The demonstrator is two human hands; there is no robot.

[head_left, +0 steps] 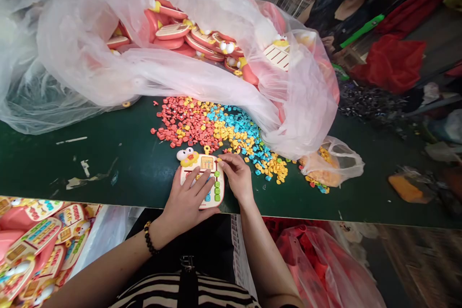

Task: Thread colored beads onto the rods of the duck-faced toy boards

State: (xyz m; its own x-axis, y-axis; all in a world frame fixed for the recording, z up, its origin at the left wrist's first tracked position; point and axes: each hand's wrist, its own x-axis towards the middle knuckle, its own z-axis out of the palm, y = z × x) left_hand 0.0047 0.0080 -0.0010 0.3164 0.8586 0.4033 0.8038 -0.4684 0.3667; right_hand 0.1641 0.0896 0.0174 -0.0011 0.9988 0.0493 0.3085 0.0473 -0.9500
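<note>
A cream and red toy board (207, 162) with bulging white eyes and a yellow bill lies face up at the table's front edge. My left hand (188, 198) rests across its face with fingers spread flat, covering part of the button rows. Green buttons (217, 191) line the board's right side, and some blue ones show between my fingers. At the upper right corner my right hand (237, 180) pinches a small yellow button (218, 160) against the board. Beyond the board spreads a pile of loose red buttons (184, 122), yellow buttons (234, 135) and blue buttons (236, 118).
A large translucent plastic bag (202, 77) of toy boards (173, 32) spans the table's back. Boards with buttons (36, 238) lie at lower left. A small bag (334, 163) sits right on the green table (119, 163). Another person (325, 19) is at back right.
</note>
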